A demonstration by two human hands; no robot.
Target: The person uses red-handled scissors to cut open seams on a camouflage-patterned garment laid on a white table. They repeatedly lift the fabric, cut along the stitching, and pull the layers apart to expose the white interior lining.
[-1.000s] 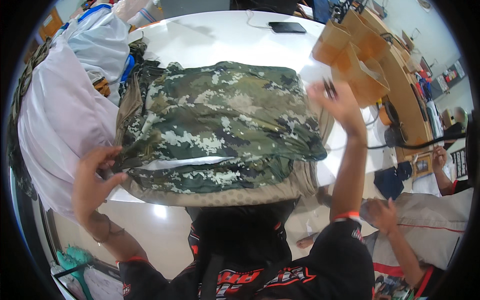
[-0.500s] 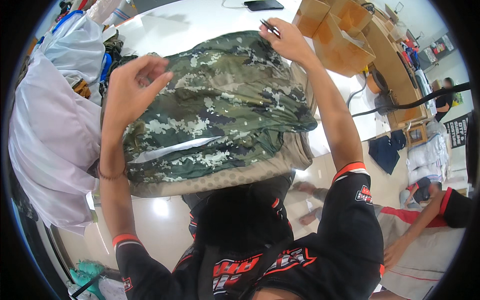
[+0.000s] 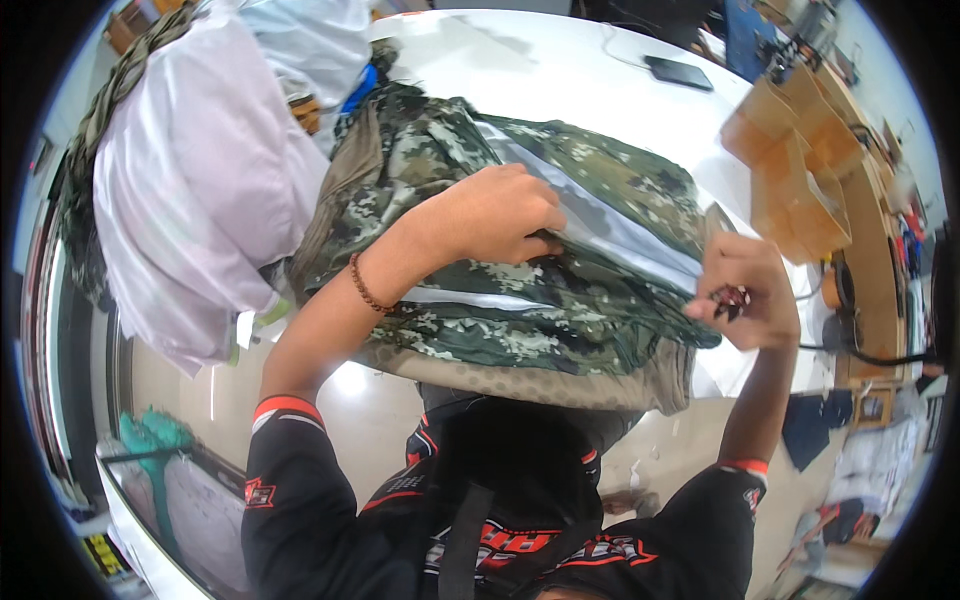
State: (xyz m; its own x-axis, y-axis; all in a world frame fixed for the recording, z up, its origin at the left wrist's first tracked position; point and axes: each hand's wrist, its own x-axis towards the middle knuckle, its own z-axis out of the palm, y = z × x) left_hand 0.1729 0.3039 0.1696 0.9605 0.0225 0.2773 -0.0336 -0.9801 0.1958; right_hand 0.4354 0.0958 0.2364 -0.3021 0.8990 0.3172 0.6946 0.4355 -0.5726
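A green camouflage garment (image 3: 600, 165) lies across the white table in front of me, its pale inner side (image 3: 585, 205) now showing along a fold. My left hand (image 3: 512, 215) is closed on the cloth near the middle, fingers pinching a fold. At the right end of the garment, my right hand (image 3: 750, 290) is curled round a small dark pair of snips (image 3: 732, 302); blur hides its exact shape. That hand is against the garment's edge. Tan dotted cloth (image 3: 540, 385) lies underneath, along the near table edge.
White and pale pink cloth (image 3: 190, 200) is heaped at the left. A black phone (image 3: 678, 73) lies at the far side of the white table (image 3: 480, 50). Open cardboard boxes (image 3: 795, 185) stand at the right, with a dark cable (image 3: 870, 357) nearer me.
My left hand has come down from above the garment and closed on it. My right hand has moved nearer me, to the right end. The top layer has been folded, baring its pale side.
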